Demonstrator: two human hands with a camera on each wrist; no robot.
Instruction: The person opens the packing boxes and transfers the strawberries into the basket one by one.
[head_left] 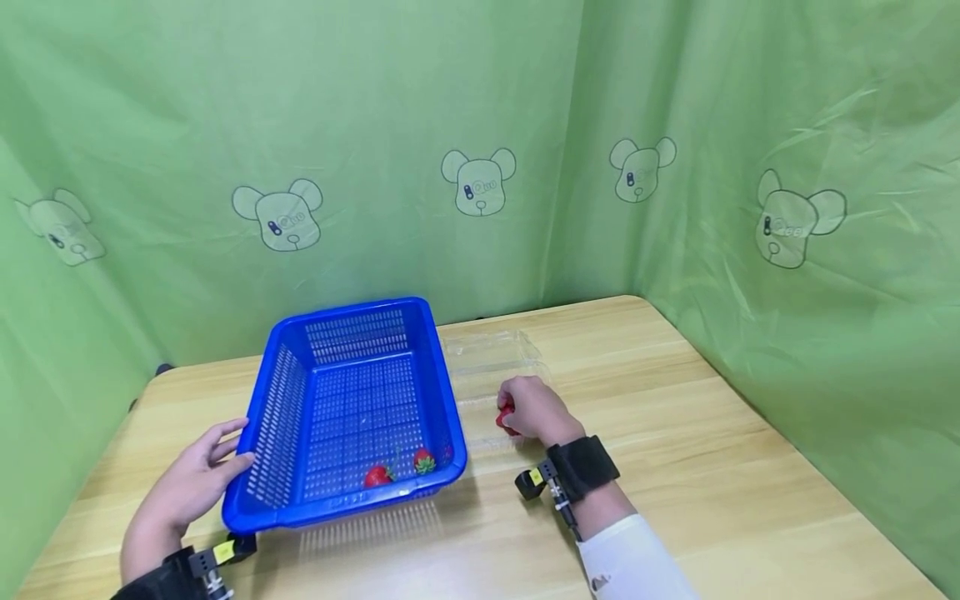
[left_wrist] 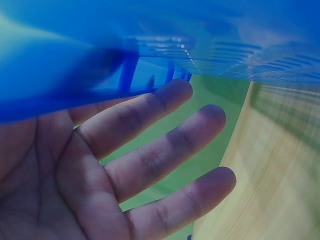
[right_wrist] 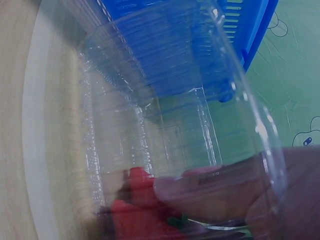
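Note:
A blue plastic basket (head_left: 360, 417) with slotted walls stands left of centre in the head view. Two red strawberries, one (head_left: 378, 477) beside another (head_left: 423, 461), lie inside by its near wall. My left hand (head_left: 197, 479) holds the basket's left rim, thumb over it; in the left wrist view three fingers stretch out below the rim. To the right, my right hand (head_left: 534, 408) pinches a red strawberry (right_wrist: 142, 200) inside a clear plastic box (right_wrist: 175, 130). Fingers and blur partly hide that fruit.
The wooden table (head_left: 675, 433) reaches out to the right of my right arm. A green curtain (head_left: 375, 100) with bear-head prints hangs behind and along both sides. The clear box stands close to the basket's right wall.

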